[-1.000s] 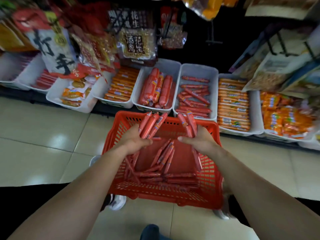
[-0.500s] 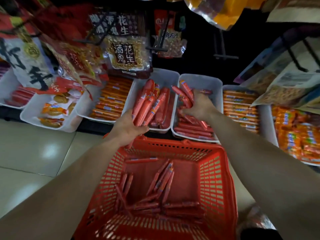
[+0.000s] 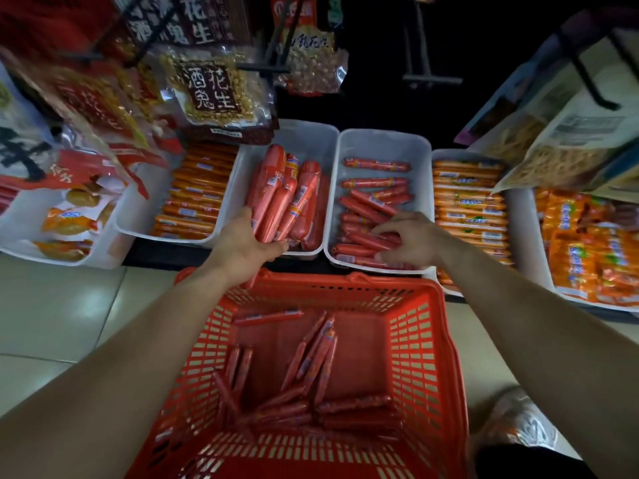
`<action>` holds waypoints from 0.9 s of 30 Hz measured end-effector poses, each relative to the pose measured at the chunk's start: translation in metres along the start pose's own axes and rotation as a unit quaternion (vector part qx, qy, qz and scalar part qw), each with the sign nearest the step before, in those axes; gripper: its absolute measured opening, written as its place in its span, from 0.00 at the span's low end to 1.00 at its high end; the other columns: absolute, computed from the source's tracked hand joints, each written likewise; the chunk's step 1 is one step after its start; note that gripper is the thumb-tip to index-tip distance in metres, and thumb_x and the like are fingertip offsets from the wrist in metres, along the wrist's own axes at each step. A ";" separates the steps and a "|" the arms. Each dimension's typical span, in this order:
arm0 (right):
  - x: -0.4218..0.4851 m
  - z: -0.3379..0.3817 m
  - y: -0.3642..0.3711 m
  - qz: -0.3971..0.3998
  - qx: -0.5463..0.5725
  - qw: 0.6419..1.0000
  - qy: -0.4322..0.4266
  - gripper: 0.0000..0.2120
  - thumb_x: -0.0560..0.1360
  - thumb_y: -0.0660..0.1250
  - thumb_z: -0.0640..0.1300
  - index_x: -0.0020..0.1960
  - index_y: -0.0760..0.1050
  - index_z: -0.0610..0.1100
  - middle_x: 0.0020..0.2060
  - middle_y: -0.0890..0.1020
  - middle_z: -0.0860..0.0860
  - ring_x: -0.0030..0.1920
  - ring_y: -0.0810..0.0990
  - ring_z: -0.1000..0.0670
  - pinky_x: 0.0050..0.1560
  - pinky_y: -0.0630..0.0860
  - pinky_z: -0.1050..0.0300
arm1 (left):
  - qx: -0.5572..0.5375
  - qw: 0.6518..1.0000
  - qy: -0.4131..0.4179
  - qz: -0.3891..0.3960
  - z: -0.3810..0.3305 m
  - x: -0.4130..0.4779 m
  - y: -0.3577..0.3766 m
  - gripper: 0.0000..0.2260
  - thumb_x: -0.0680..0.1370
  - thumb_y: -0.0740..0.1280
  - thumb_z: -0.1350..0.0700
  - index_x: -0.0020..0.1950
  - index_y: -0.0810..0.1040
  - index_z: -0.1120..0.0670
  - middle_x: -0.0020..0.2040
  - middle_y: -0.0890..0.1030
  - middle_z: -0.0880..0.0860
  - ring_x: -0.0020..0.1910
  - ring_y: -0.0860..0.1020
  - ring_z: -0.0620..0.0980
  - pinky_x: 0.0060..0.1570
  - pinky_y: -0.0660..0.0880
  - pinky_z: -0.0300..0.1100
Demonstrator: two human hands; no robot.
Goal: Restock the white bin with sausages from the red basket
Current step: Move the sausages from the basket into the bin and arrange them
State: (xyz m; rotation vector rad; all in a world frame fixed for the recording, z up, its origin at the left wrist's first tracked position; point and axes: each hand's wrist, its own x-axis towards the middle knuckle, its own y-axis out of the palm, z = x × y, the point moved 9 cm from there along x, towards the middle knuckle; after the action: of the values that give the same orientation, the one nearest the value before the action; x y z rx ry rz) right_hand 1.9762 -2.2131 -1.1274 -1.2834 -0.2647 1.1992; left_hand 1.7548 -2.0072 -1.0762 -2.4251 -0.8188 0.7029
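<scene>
The red basket (image 3: 420,344) stands on the floor right below me, with several thin red sausages (image 3: 313,357) loose on its bottom. Behind it, the white bin (image 3: 380,143) holds a pile of the same thin sausages (image 3: 375,183). My right hand (image 3: 415,242) is down inside the front of this bin, thumb and fingers curled around a few sausages on the pile. My left hand (image 3: 243,245) grips a bundle of sausages (image 3: 273,216) that points away from me, hovering over the front of the neighbouring bin of thick sausages (image 3: 304,188).
More white bins flank these: orange-wrapped sticks (image 3: 197,191) on the left, orange packs (image 3: 466,209) and snack bags (image 3: 587,250) on the right. Peanut bags (image 3: 211,88) hang on hooks above the bins. Tiled floor (image 3: 52,305) lies to the left, and a shoe (image 3: 511,420) shows beside the basket.
Both hands rose out of the basket with sausages. The right hand has dropped into the white bin onto the pile; the left has moved forward, over the thick-sausage bin. The view moved closer.
</scene>
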 end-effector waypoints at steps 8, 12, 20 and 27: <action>-0.062 -0.054 -0.020 -0.222 0.151 0.955 0.123 0.12 0.77 0.66 0.49 0.58 0.79 0.48 0.54 0.78 0.46 0.53 0.78 0.43 0.50 0.75 0.52 | 0.122 0.988 0.056 0.079 -0.070 0.033 0.067 0.24 0.68 0.79 0.50 0.57 0.72 0.50 0.50 0.80 0.49 0.44 0.78 0.48 0.39 0.70 0.40; -0.086 -0.083 0.003 -0.259 0.183 0.933 0.169 0.13 0.77 0.65 0.48 0.60 0.77 0.45 0.56 0.78 0.43 0.56 0.77 0.39 0.53 0.75 0.46 | 0.235 0.954 0.097 0.157 -0.101 0.062 0.131 0.37 0.68 0.79 0.51 0.72 0.66 0.55 0.66 0.76 0.56 0.58 0.77 0.53 0.51 0.69 0.39; -0.080 -0.092 0.024 -0.265 0.234 0.918 0.176 0.13 0.79 0.62 0.53 0.60 0.77 0.48 0.56 0.78 0.46 0.57 0.76 0.42 0.53 0.74 0.47 | 0.375 0.884 0.137 0.243 -0.097 0.097 0.197 0.38 0.71 0.77 0.51 0.77 0.63 0.47 0.72 0.71 0.53 0.66 0.73 0.55 0.65 0.70 0.47; -0.076 -0.085 0.018 -0.264 0.209 0.923 0.185 0.15 0.78 0.62 0.53 0.62 0.75 0.47 0.56 0.77 0.46 0.58 0.74 0.42 0.53 0.72 0.49 | 0.302 0.922 0.195 0.144 -0.101 0.081 0.175 0.40 0.70 0.75 0.42 0.78 0.60 0.46 0.76 0.65 0.50 0.72 0.65 0.52 0.70 0.66 0.52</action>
State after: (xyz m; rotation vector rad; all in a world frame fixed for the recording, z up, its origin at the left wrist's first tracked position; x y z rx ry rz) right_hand 1.9965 -2.3262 -1.1377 -0.9501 -0.0602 0.4985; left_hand 1.9423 -2.1052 -1.1278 -2.0164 -0.0579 0.4538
